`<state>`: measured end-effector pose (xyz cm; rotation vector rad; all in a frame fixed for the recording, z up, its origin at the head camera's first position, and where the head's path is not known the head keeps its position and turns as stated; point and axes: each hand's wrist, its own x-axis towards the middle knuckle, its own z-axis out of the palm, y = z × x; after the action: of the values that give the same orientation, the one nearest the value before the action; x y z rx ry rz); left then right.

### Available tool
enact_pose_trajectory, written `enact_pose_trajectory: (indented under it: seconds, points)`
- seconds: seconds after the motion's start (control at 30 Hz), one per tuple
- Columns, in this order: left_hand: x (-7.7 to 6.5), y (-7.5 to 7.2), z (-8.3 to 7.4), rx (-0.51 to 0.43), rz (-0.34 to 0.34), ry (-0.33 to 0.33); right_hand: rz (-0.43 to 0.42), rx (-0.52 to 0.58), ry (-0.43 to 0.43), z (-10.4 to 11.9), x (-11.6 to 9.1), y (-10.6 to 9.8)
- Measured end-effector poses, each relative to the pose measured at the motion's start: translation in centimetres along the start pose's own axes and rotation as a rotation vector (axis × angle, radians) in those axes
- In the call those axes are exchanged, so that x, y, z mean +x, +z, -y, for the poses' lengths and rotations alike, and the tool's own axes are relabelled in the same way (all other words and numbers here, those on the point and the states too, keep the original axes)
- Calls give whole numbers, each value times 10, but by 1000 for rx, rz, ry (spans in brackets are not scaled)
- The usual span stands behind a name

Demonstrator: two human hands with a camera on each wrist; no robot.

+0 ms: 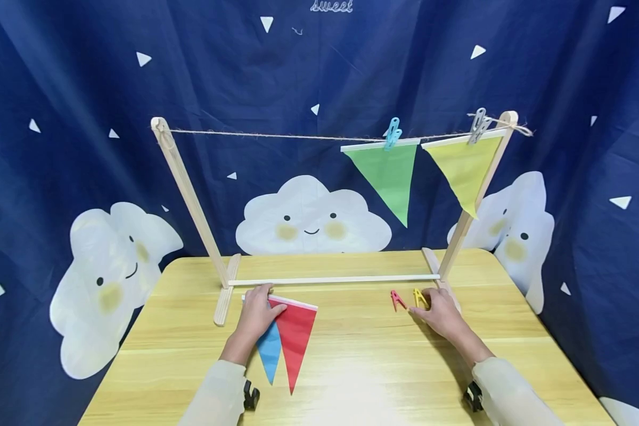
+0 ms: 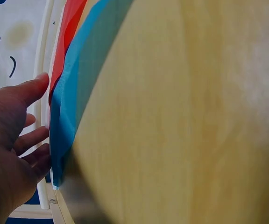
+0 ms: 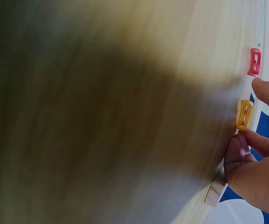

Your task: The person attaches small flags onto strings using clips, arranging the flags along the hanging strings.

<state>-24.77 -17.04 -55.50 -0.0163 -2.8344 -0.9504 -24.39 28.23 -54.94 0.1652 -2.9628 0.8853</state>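
My left hand (image 1: 258,312) lies over the tops of a blue pennant (image 1: 269,349) and a red pennant (image 1: 298,337) on the table, fingers and thumb spread at their white upper edges. In the left wrist view, the thumb and fingertips are right at the edge of the blue pennant (image 2: 67,121). My right hand (image 1: 441,313) is at a yellow clothespin (image 1: 419,299), with thumb and fingers apart on either side of it. A red clothespin (image 1: 397,300) lies just left of that; the right wrist view shows both, the yellow clothespin (image 3: 244,114) between the fingers.
Behind the hands stands a wooden frame (image 1: 191,204) with a string (image 1: 255,135) across its top. A light blue clothespin (image 1: 392,134) holds a green pennant (image 1: 387,171) there; a grey clothespin (image 1: 478,125) holds a yellow pennant (image 1: 465,168). A white bar (image 1: 330,279) joins the posts low down.
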Motion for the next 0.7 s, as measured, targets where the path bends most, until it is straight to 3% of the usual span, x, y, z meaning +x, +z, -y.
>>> enact_pose_trajectory:
  seconds: [0.43,0.7]
  points:
    - [4,5,5,59,-41,62,-6,-4,60,-1,1,5]
    - [6,4,5,51,-24,72,-39,-9,26,-1,2,5]
